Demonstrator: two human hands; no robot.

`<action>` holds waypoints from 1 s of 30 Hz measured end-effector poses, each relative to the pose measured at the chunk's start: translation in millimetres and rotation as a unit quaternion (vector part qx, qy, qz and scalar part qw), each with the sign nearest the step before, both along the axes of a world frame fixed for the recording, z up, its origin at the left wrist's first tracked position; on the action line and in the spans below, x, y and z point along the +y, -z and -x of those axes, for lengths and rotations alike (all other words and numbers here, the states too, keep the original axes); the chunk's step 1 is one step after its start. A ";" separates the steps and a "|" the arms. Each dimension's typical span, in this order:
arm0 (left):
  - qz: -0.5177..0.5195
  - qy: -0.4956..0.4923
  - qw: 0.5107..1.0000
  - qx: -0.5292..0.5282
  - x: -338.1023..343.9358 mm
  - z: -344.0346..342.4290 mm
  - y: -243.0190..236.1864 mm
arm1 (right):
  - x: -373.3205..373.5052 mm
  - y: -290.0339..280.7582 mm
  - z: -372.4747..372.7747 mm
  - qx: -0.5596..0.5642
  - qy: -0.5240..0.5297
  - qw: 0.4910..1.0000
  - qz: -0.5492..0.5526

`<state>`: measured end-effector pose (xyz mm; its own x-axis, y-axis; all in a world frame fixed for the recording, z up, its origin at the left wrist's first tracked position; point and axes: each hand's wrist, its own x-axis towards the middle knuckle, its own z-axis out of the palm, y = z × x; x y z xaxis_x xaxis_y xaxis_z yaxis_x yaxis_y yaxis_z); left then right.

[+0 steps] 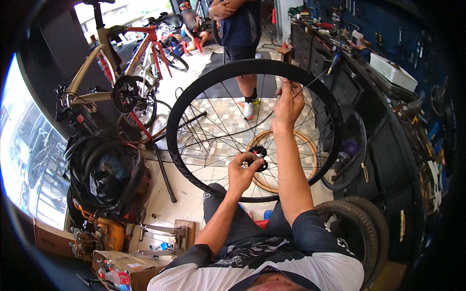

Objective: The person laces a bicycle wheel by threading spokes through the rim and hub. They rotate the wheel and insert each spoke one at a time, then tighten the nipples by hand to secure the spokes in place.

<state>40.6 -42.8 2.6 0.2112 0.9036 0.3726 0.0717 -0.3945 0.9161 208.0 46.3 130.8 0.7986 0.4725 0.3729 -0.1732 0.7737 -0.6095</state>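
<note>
A black bicycle wheel (177, 92) with a deep rim and thin dark spokes stands tilted before me, its lower edge by my lap. At its middle sits a black hub (262, 165). My left hand (244, 170) is closed on the hub, thumb and fingers pinched at its near side. My right hand (288, 105) reaches through to the rim's upper right inner edge. Its fingers are pinched together beside the rim and spokes; what lies between them is hidden.
Bicycle frames (104, 56) stand at the left above a pile of black tyres (104, 174). A tan rim (310, 140) lies beyond the wheel. Tyres (374, 228) rest at lower right, by the long dark workbench (347, 89). A person (236, 29) with folded arms stands ahead.
</note>
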 end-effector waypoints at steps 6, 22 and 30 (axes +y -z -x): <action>-0.024 -0.008 0.999 0.025 1.0 3.4 6.2 | -9.5 -3.2 -1.5 0.023 -0.086 0.996 0.009; 0.047 0.037 0.997 -0.054 1.5 3.0 -1.3 | -21.8 -8.3 -1.1 0.024 -0.134 0.991 -0.011; -0.001 0.046 0.998 0.030 2.4 8.8 0.4 | -19.3 -4.7 -5.1 0.019 -0.126 0.992 -0.006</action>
